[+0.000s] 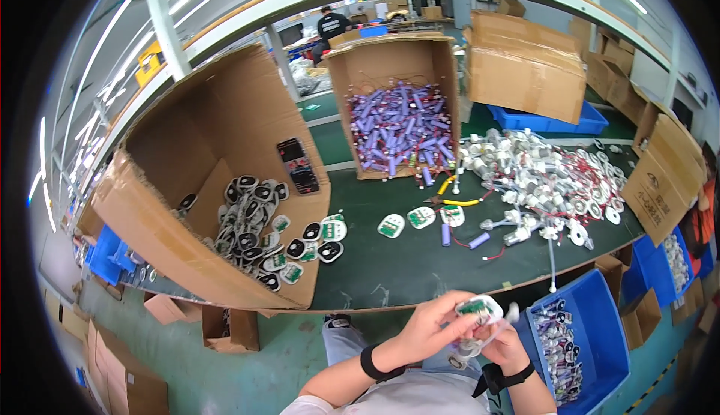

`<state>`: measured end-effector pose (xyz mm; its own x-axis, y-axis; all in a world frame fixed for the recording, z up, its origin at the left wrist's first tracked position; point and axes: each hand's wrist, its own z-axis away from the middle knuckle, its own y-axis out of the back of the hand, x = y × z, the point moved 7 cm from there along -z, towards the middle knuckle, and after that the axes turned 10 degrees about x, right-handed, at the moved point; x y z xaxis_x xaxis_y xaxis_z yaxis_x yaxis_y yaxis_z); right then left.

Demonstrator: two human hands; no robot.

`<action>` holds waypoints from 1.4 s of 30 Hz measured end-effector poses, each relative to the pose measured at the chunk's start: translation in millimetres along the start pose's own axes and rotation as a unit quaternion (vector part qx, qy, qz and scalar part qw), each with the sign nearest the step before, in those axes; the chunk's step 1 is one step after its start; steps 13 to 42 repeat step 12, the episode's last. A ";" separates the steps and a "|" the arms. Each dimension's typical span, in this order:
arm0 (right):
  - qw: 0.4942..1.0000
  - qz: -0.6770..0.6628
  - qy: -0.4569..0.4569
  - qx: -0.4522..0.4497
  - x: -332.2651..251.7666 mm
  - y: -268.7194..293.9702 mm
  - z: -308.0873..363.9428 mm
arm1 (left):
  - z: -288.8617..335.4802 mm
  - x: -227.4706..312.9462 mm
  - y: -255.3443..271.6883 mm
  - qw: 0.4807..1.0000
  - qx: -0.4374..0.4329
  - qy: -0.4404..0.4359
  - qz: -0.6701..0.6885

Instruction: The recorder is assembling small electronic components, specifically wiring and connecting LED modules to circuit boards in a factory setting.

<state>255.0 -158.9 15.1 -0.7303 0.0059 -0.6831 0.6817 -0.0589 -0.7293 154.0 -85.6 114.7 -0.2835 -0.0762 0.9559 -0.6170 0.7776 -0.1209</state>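
Observation:
Close to my body, just off the table's front edge, both hands are closed around one assembly. My left hand [433, 323] grips a white rounded casing with a green circuit board [477, 307] facing up. My right hand [508, 349] holds a whitish translucent pump part with a tube [468, 349], right beside the casing. Fingers hide how the two pieces join. On the table beyond lie white casings with green boards [391, 225], two purple battery cells [478, 242] with red wires, and yellow-handled pliers [459, 202].
A cardboard box [161, 227] at left holds black-and-white casings; another box [394, 51] holds purple cells. White pump parts [525, 182] with red wires are piled at right. A blue bin [600, 340] of assembled units stands below the table edge. Far back, a person [331, 26] is visible.

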 end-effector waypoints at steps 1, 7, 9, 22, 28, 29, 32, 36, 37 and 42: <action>0.999 0.019 -0.026 -0.016 4.4 4.1 2.3 | -7.8 -10.5 -2.6 0.999 0.015 0.002 -0.049; 0.994 0.012 -0.036 -0.104 24.0 0.2 2.5 | -41.6 -73.5 -0.8 0.989 0.064 0.063 -0.119; 0.995 -0.045 -0.061 -0.069 23.5 7.8 4.2 | -46.7 -87.6 -5.4 0.987 0.058 0.078 -0.131; 0.998 -0.063 -0.026 -0.002 -4.3 38.6 26.6 | -51.1 -110.5 -28.9 0.977 0.006 0.075 -0.197; 0.998 -0.063 -0.026 -0.002 -4.3 38.6 26.6 | -51.1 -110.5 -28.9 0.977 0.006 0.075 -0.197; 0.998 -0.063 -0.026 -0.002 -4.3 38.6 26.6 | -51.1 -110.5 -28.9 0.977 0.006 0.075 -0.197; 0.998 -0.063 -0.026 -0.002 -4.3 38.6 26.6 | -51.1 -110.5 -28.9 0.977 0.006 0.075 -0.197; 0.998 -0.063 -0.026 -0.002 -4.3 38.6 26.6 | -51.1 -110.5 -28.9 0.977 0.006 0.075 -0.197; 0.998 -0.063 -0.026 -0.002 -4.3 38.6 26.6 | -51.1 -110.5 -28.9 0.977 0.006 0.075 -0.197; 0.998 -0.063 -0.026 -0.002 -4.3 38.6 26.6 | -51.1 -110.5 -28.9 0.977 0.006 0.075 -0.197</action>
